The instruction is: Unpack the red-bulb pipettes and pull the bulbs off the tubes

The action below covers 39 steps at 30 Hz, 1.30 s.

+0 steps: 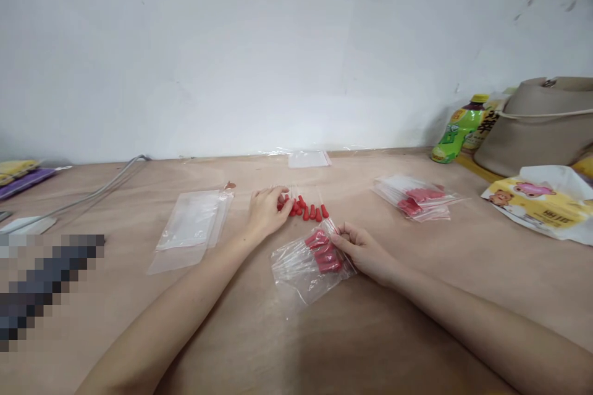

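My left hand (pixel 270 210) rests at the left end of a row of droppers (pixel 312 213) with red rubber bulbs and clear stems. Its thumb and fingers curl around the red bulbs at that end; how many they grip is hidden. With thumb and fingers, my right hand (pixel 364 251) pinches the upper right edge of a clear zip bag (pixel 296 274). Several red-bulbed droppers lie inside this bag, their bulbs toward my right hand. The bag is tilted on the table, just in front of the loose row.
Flat clear bags (pixel 189 222) lie at left, with another stack (pixel 308 159) by the wall. Filled bags (pixel 412 196) are piled at right. Further right are a green bottle (pixel 456 133), a beige bag (pixel 537 129) and a printed packet (pixel 542 200). A grey cable (pixel 106 187) crosses the left.
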### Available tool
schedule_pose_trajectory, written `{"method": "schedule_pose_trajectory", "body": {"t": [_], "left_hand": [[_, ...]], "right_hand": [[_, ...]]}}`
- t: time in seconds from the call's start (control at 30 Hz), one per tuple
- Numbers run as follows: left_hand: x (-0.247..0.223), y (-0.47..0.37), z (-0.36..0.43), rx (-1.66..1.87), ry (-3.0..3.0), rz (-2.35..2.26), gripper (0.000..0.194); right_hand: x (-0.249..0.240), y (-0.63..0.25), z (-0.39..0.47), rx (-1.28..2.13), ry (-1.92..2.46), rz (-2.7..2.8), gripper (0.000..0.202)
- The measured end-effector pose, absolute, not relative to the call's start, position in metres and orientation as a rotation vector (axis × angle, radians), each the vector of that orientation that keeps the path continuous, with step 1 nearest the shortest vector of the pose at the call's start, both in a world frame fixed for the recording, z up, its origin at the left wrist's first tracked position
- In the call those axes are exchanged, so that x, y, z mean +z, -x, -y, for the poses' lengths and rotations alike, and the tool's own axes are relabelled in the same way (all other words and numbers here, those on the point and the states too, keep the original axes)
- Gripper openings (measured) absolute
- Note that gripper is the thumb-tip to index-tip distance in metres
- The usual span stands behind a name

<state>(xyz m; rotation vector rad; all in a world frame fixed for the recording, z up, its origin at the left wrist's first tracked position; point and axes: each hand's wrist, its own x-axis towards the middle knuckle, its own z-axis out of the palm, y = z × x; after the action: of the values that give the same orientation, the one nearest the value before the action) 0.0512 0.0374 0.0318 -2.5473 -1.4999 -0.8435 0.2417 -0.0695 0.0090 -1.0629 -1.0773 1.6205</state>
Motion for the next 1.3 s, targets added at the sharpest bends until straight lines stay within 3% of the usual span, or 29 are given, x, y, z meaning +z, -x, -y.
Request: {"method": "schedule_pose_trajectory", "body": {"t": [0.23, 0.4, 0.67, 1.3], "left_hand": [[0.032, -0.038, -0.013, -0.992, 2.516, 1.476, 0.021], [0.031, -0.030, 0.033, -0.972, 2.933, 1.217, 0.022], [0.019, -0.032, 0.048, -0.637, 3.305, 0.996, 0.055], [0.023, -0.036, 0.036, -0.626, 3.326, 0.809, 0.053]], "right_hand": [[0.004, -0.246, 0.067, 1.614, 1.203, 1.122, 0.036], [0.009, -0.244, 0.066, 1.790, 1.103, 1.141, 0.025], [0.017, -0.243, 0.071, 1.772, 1.104, 1.157, 0.046], [0.023, -0.230, 0.066, 1.657, 1.335, 1.200, 0.033]]}}
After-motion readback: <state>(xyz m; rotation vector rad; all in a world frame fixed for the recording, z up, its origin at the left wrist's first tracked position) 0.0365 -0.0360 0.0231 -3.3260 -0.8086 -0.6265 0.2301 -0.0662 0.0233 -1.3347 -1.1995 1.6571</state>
